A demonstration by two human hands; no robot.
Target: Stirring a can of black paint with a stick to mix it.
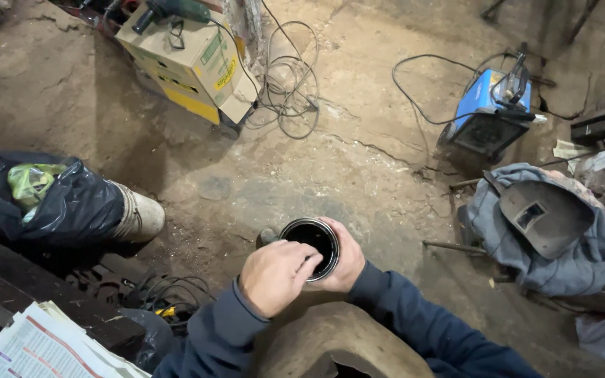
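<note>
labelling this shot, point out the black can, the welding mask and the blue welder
black can (314,236), head view, dark inside
welding mask (544,217), head view, grey front shell
blue welder (476,98), head view, blue side panel

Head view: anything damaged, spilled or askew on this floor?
Yes. The dirt floor has a crack running toward the blue welding machine. A grey can lies tipped on its side by the black bag. The open can held between left hand and right hand shows no spill.

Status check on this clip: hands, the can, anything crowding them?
Right hand wrapped round open dark can. Left hand fingertips at its rim. Nothing in the way; welding mask on grey cloth off to the right.
</note>
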